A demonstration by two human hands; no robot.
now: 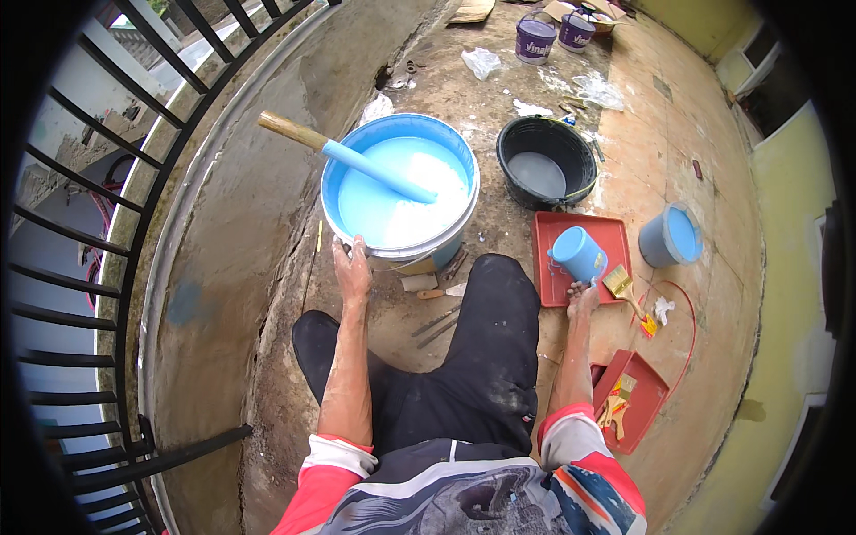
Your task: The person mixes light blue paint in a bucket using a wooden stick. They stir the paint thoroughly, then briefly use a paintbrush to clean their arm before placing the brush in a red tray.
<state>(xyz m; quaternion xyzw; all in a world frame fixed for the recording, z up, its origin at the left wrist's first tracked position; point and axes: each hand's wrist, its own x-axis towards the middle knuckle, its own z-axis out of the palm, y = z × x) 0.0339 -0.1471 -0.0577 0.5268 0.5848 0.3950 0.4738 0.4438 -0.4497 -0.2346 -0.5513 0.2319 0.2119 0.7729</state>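
A large bucket [334, 201] of light blue paint stands in front of me, with white streaks across its surface. A wooden stick [299, 132], coated blue along its lower part, leans in the paint. My left hand [353, 272] grips the near left rim of this bucket. To the right, my right hand [583, 299] is closed at the lower end of a blue plastic mug [578, 251], over the near edge of a red paint tray [555, 290]; its fingertips are partly hidden. A paintbrush [624, 290] with a yellow and red handle lies against the tray's right side.
Behind the tray sits a black bucket [513, 183]; a smaller blue paint pail [658, 241] stands to its right. Another red tray [655, 406] holds brushes. A scraper [432, 293] lies between my knees. Purple buckets [535, 43] stand far back. Black railing [129, 259] borders the left.
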